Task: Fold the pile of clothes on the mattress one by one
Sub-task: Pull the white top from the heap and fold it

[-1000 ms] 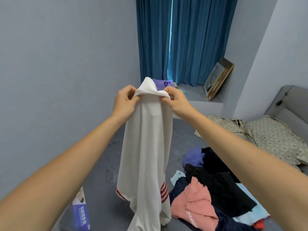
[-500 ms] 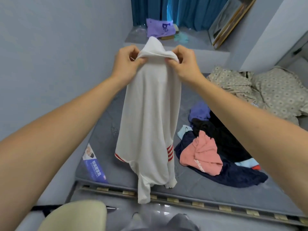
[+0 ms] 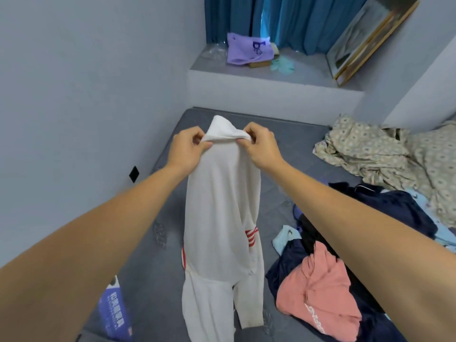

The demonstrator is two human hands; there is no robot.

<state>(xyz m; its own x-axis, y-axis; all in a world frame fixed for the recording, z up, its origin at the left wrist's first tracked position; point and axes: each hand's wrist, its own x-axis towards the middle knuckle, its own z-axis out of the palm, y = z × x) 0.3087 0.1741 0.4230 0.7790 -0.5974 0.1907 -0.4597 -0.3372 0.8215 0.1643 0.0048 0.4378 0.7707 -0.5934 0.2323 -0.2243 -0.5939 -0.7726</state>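
You hold the white garment (image 3: pixel 222 206) up in front of you, over the grey mattress (image 3: pixel 283 134). It hangs long from its top edge, and red stripes show on its sleeves low down. The lower end drapes toward the near edge of the mattress; can't tell if it touches.

Your left hand (image 3: pixel 186 149) pinches the top edge on the left side, fingers curled, thumb and fingertips closed on the fabric. Your right hand (image 3: pixel 261 146) pinches the same edge on the right side, fingers curled round the cloth. The two hands are near each other, with a small hump of fabric standing up between them.

The pile of clothes (image 3: pixel 345 255) lies on the mattress to your right, well below your right forearm: a pink top (image 3: pixel 318 297) in front, dark navy and black pieces behind, a bit of light blue.

A patterned beige blanket (image 3: pixel 385 154) is bunched at the far right. A blue printed packet (image 3: pixel 114 314) sits at the near left edge. On the ledge beyond are a purple bag (image 3: pixel 246 49) and a framed picture (image 3: pixel 365 43) leaning on the wall by the blue curtains (image 3: pixel 296 21).
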